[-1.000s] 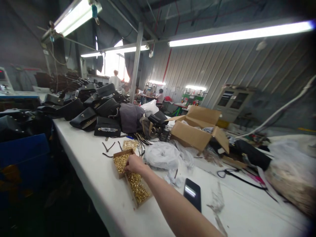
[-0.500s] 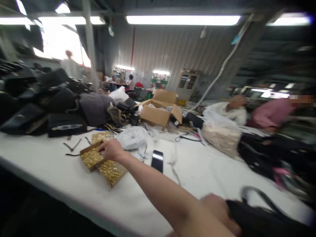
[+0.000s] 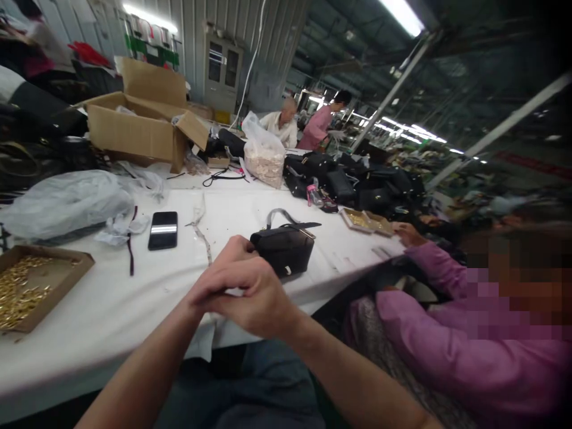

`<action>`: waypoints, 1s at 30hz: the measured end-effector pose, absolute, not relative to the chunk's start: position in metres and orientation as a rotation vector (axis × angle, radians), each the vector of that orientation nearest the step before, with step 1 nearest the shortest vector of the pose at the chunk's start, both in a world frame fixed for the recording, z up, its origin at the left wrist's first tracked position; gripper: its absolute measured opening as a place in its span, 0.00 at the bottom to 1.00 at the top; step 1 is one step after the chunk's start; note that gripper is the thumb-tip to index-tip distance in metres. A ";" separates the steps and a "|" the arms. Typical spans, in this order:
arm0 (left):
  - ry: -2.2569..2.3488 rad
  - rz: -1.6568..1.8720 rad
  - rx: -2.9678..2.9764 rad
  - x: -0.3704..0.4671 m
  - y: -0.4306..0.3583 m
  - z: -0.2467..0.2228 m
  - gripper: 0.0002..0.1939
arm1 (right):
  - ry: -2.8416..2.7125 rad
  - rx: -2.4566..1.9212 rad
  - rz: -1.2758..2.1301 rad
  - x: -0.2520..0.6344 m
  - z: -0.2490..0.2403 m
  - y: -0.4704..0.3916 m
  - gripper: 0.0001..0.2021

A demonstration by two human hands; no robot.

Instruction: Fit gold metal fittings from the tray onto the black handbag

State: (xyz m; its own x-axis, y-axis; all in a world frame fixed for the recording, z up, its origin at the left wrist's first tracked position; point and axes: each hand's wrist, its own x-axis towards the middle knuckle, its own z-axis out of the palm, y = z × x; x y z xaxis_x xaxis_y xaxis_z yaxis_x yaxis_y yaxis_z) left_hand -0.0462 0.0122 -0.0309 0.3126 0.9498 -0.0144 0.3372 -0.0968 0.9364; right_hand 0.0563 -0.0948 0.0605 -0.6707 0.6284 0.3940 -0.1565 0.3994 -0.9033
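- Sitting near the front edge of the white table [image 3: 232, 205], the black bag [image 3: 289, 255] is showing a boxy side, its handle [image 3: 280, 212] arching above.
- The left hand [image 3: 233, 247] is lying right beside the bag's left end, fingers bending; whether they are grasping it, I cannot tell.
- The right hand [image 3: 258, 292] is overlapping the left wrist, fingers curling, their tips hiding; I cannot tell what, if anything, they are holding.
- By its look, the bag is probably weighing little, its body seeming fairly stiff, its handle more pliant, its smooth faces perhaps feeling slightly slippery.
- The firm ends are likely offering the surest hold, keeping fingers off the metal fitting [image 3: 310, 233], which is looking easy to scratch.
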 end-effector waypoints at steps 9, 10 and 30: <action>1.200 0.765 1.534 -0.037 0.026 -0.034 0.08 | -2.200 -1.033 0.481 0.197 0.035 0.008 0.09; 1.201 0.764 1.529 -0.036 0.026 -0.033 0.08 | -2.256 -1.043 0.449 0.196 0.033 0.021 0.08; 1.249 0.778 1.491 -0.031 0.024 -0.033 0.09 | -2.610 -0.853 0.465 0.197 0.023 0.062 0.10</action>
State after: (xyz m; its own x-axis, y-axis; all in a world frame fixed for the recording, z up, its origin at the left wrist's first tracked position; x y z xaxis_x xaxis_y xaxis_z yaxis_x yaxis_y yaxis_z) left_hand -0.0305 0.0236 -0.0326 0.2597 0.9583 -0.1194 0.3147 0.0329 0.9486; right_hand 0.1972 0.0616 0.0227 -0.7556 0.6140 0.2282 0.4976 0.7646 -0.4096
